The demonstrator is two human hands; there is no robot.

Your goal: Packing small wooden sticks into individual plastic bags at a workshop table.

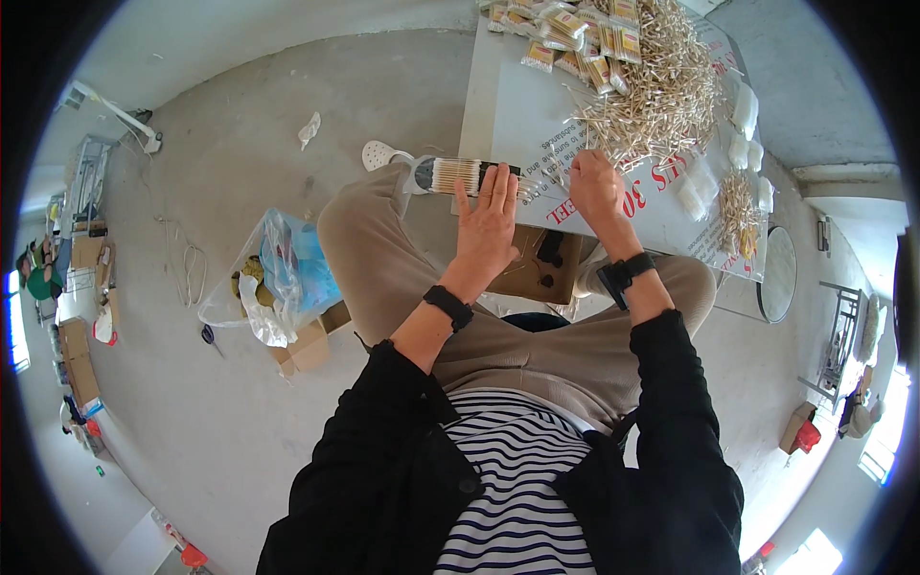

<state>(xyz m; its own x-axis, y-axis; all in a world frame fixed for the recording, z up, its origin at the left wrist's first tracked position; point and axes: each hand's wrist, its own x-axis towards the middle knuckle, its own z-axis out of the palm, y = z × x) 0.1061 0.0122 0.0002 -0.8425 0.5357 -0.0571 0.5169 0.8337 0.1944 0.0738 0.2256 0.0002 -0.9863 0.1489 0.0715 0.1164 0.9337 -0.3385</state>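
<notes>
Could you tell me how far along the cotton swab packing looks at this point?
Done: filled packets lie stacked at the table's far edge. In hand: the left hand holds a bundle of swabs; the right hand gathers more. Left: a large loose swab pile.

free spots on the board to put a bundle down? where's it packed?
Bare board lies left of the loose swab pile, between the packets at the far edge and the swab bundle under the left hand. Another strip lies right of the right hand, before the small bags. The far right half is crowded.
</notes>
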